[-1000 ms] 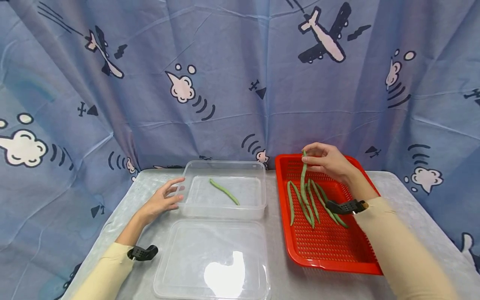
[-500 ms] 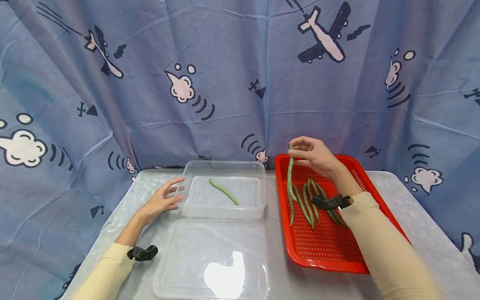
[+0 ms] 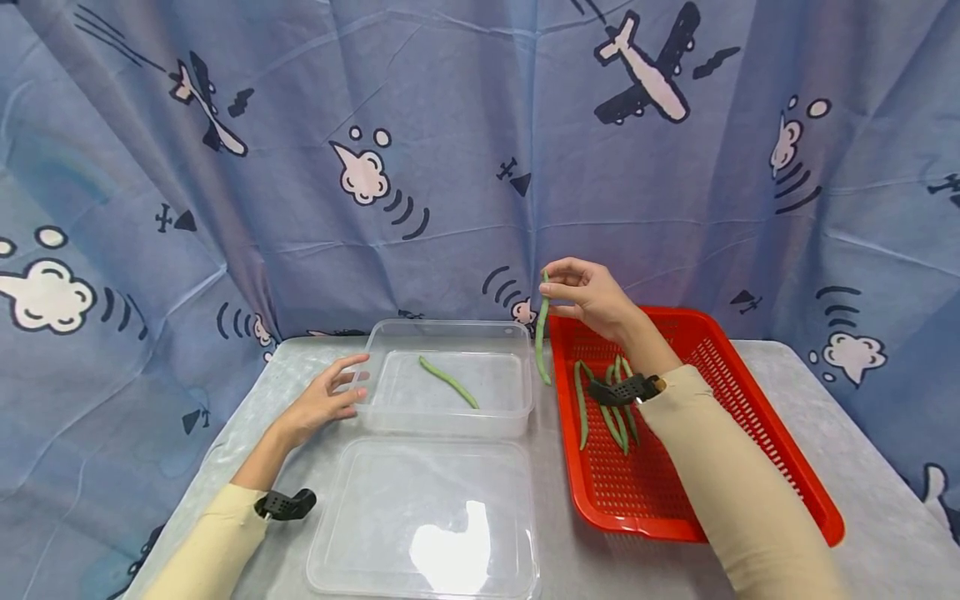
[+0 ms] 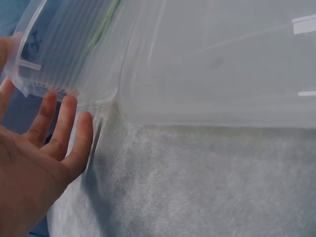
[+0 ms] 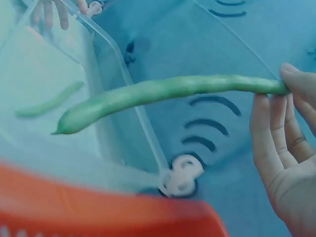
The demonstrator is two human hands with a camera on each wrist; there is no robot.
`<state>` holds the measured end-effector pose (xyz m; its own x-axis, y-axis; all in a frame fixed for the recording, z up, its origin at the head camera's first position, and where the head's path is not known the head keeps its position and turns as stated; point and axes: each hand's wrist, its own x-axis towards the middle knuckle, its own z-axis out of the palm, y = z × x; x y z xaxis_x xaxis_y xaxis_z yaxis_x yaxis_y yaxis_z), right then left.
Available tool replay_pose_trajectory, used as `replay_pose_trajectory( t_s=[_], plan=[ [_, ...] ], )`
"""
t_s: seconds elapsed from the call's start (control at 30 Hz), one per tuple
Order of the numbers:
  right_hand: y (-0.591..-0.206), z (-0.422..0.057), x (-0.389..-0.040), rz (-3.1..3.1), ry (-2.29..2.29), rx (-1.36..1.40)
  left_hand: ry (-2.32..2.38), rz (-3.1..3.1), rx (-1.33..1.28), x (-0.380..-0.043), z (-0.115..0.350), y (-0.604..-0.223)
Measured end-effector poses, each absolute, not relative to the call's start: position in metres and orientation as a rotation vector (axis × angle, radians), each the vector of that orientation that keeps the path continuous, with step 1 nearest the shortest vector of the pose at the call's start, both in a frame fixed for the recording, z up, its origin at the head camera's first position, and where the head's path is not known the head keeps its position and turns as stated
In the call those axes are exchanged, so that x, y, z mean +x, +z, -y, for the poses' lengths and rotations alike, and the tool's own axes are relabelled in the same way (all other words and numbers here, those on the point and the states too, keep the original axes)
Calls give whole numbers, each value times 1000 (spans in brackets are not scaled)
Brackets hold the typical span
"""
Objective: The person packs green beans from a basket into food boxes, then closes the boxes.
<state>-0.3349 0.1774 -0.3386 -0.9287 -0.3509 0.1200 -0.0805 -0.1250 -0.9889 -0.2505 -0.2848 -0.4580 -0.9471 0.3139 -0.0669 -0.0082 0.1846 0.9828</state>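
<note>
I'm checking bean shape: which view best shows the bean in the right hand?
The right wrist view: the held bean spans much of the frame, covered only at the pinched end. The head view shows it smaller, hanging from the right hand. The left wrist view misses it.

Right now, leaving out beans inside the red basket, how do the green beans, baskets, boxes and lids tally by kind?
Green beans: 2
Red basket: 1
Clear plastic box: 1
Clear plastic lid: 1
Total: 5
</note>
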Motion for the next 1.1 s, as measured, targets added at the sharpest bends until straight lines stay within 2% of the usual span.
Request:
replay_pose_trajectory(
  t_s=[0.77, 1.1],
  plan=[
    [-370, -48, -337, -1781, -2155, -358, 1829, -2190, 274, -252, 286, -459],
    [-399, -19, -332, -1792, -2127, -227, 1825, -2201, 275, -251, 286, -458]
  ],
)
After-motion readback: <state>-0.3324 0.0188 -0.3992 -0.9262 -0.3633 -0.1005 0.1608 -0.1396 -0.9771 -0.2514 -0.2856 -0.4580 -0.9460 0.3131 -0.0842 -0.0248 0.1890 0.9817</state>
